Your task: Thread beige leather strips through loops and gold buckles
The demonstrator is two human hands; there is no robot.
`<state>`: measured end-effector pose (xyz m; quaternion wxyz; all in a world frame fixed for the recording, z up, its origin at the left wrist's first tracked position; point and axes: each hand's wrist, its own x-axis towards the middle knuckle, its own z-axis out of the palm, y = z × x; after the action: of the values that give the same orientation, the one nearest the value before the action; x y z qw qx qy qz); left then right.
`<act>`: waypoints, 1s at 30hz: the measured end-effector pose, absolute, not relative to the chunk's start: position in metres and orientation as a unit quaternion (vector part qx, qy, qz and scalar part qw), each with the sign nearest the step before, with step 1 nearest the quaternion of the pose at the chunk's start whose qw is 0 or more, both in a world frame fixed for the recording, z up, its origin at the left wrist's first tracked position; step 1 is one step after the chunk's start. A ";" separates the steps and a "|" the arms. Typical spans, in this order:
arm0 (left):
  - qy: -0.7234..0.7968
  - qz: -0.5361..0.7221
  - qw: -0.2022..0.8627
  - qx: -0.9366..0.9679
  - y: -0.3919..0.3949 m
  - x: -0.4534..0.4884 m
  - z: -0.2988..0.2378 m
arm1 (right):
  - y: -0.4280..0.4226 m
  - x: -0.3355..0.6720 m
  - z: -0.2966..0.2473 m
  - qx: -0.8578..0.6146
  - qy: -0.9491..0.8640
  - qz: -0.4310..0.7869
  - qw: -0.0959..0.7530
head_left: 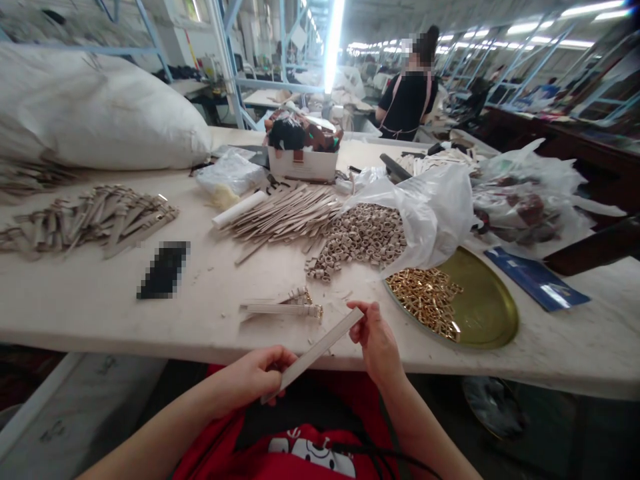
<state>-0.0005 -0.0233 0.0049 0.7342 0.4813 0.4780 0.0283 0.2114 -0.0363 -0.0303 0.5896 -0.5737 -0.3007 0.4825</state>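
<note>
A long beige strap runs slanted between my two hands over the table's near edge. My left hand pinches its lower end. Its upper end is gripped by my right hand. Just beyond, on the table, lie two finished straps with gold buckles. A round brass tray at the right carries a heap of gold buckles. Small beige loops spill from a clear plastic bag. A pile of plain beige straps lies behind them.
Another strap pile and a large white sack sit at the left. A dark flat object, a white box, more plastic bags and a blue card lie on the table. A person in black works beyond.
</note>
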 end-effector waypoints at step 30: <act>0.463 0.209 0.768 0.389 0.017 0.055 -0.002 | 0.088 0.299 -0.054 -0.741 -0.640 0.033 0.199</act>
<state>0.0548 0.0170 -0.0018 0.7682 0.3891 0.4634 0.2090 0.2994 0.0884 -0.0544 0.1986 -0.7413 -0.6403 0.0326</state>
